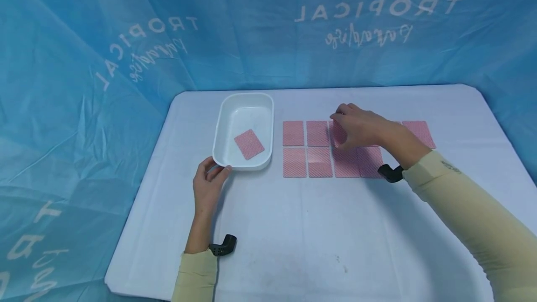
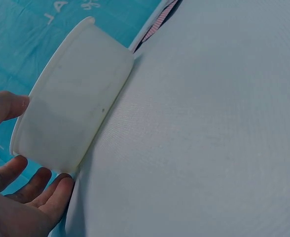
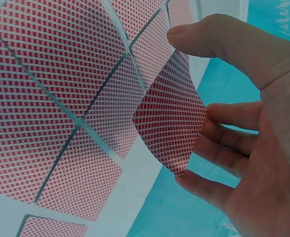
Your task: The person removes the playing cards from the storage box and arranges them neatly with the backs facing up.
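Note:
At the near left corner of a white plastic tray, my left hand holds the rim, thumb in front and fingers round the side. In the left wrist view the thumb touches the tray wall near its lip. One red-and-white patterned playing card lies back up inside. Over the back row of cards, my right hand grips a playing card between thumb and fingertips. The card is bowed and tilted up off the table in the right wrist view. In the head view the hand partly hides it.
Several more cards lie back up in two rows right of the tray, a far-right card among them. A white cloth covers the table. Blue printed sheets hang behind and to the sides.

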`<action>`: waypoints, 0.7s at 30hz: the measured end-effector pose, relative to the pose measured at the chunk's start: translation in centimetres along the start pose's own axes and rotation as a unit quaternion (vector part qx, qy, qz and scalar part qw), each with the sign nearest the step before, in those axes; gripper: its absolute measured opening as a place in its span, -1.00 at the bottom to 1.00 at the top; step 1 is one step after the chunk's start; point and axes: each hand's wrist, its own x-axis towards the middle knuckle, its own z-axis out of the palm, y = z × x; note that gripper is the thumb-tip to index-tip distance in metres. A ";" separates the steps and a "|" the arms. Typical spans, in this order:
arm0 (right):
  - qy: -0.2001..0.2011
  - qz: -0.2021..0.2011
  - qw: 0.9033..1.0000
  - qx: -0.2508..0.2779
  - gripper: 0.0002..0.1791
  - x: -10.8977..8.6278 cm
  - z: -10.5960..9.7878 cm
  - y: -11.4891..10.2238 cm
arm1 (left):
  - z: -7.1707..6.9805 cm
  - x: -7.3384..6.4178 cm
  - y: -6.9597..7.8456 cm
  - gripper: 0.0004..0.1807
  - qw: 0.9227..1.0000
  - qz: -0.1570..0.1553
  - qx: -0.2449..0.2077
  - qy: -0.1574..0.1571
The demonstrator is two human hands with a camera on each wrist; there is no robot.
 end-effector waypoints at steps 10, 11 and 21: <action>0.014 -0.001 1.000 0.026 -0.07 -2.1 1.2 1.2 | 0.0 0.1 0.1 -0.36 1.000 -0.010 -0.009 -0.012; 0.015 -0.001 1.000 0.027 -0.06 -2.2 1.3 1.4 | 0.0 0.1 0.1 -0.35 1.000 -0.008 -0.009 -0.015; 0.019 -0.001 1.000 0.018 -0.07 -3.0 1.3 1.9 | -0.1 -0.1 0.3 -0.34 1.000 -0.012 -0.013 -0.007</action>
